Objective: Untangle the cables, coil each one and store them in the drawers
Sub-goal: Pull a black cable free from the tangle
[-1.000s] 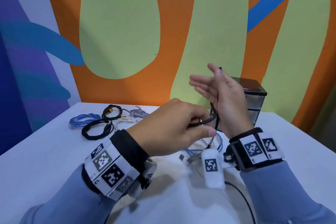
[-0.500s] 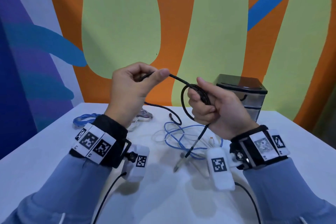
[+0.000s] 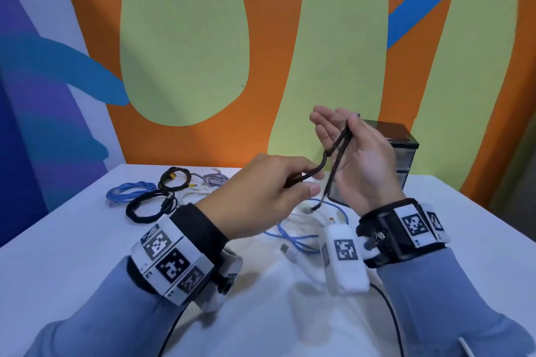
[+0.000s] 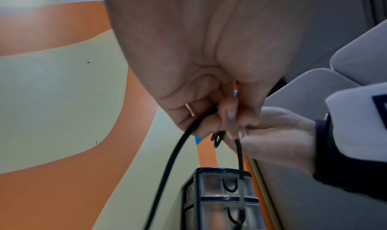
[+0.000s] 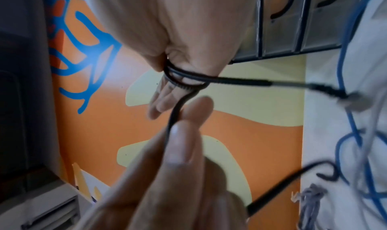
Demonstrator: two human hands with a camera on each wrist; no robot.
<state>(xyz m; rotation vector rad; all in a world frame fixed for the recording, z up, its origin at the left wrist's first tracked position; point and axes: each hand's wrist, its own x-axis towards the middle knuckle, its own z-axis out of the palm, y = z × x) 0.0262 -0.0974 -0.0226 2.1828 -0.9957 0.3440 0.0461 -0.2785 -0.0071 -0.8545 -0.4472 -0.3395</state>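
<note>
A thin black cable (image 3: 338, 148) runs between both hands above the white table (image 3: 87, 240). My left hand (image 3: 316, 182) pinches it between thumb and forefinger, low and just left of the right hand. My right hand (image 3: 333, 122) is raised with its fingers straight, and its thumb holds the cable's loops (image 5: 188, 77) against the palm. The cable's plug end (image 3: 314, 207) dangles below that hand. The small drawer unit (image 3: 403, 153) with clear drawers stands right behind the right hand, its drawers closed (image 4: 220, 187).
A loose blue cable (image 3: 293, 238) and a white USB cable (image 3: 290, 252) lie on the table under my hands. At the back left lie a blue coil (image 3: 130, 191), a black coil (image 3: 150, 206), a black-and-yellow coil (image 3: 174, 178) and pale cables (image 3: 194, 193).
My left hand has come down and to the right, bringing the black cable toward the right hand. The right hand has gone from a fist to straight fingers.
</note>
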